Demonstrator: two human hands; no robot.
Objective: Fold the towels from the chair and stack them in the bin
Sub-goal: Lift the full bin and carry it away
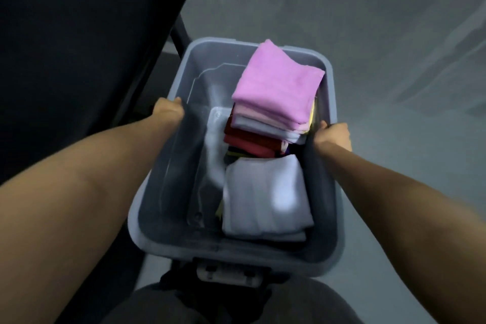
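Observation:
A grey plastic bin (168,166) fills the middle of the view in front of me. My left hand (168,110) grips its left rim and my right hand (332,134) grips its right rim. Inside, along the right wall, a tall stack of folded towels stands at the far end, topped by a pink towel (278,84) over pale pink, white, red and dark layers. Nearer to me lies a folded white towel (265,197) on a lower pile. The bin's left half shows its bare floor.
The black chair (73,60) stands close on the left, its seat edge next to the bin and no towel visible on it. Grey floor (394,60) spreads ahead and to the right. My dark-clothed lap (236,302) is below the bin's near rim.

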